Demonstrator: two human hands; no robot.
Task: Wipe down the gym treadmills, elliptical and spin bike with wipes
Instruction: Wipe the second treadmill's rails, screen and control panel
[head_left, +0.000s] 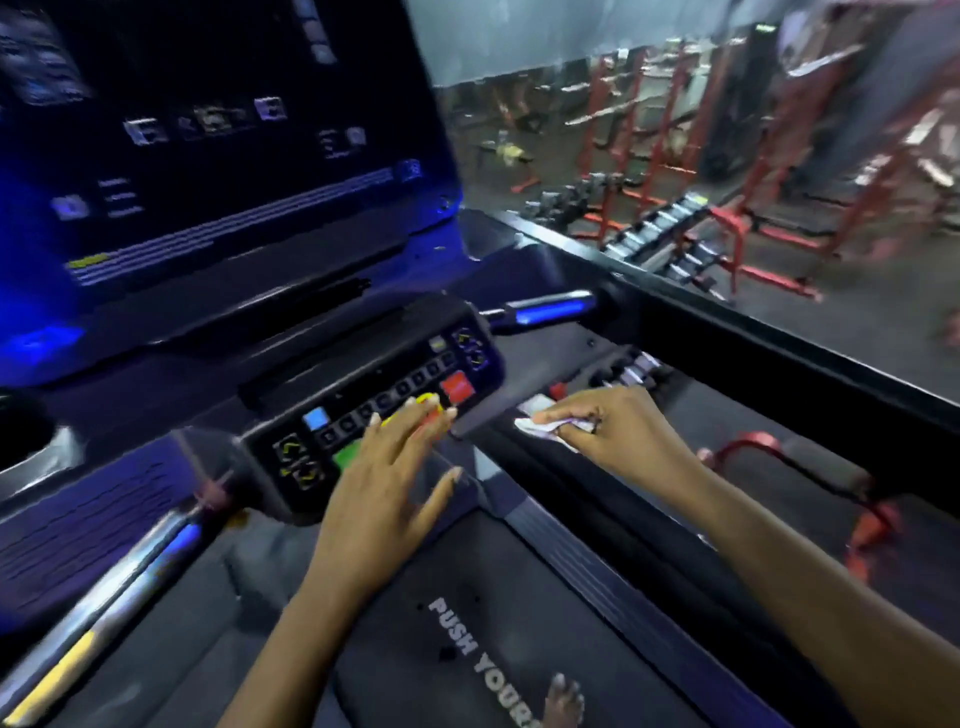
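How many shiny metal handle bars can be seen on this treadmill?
2. One handle bar sticks out left of the button panel; the other is right of it. None seems hidden.

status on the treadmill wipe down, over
Left hand open, fingers over the button panel. Right hand pinching wipe beside panel's right end. Nothing in the way.

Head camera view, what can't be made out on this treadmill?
All in the head view:
- Console screen: text motion-blurred, unreadable.
- Belt lettering: cut off by the bottom edge after "PUSH YOUR".
- Control panel: the left hand covers some buttons.
- Wipe: mostly hidden inside the right hand.
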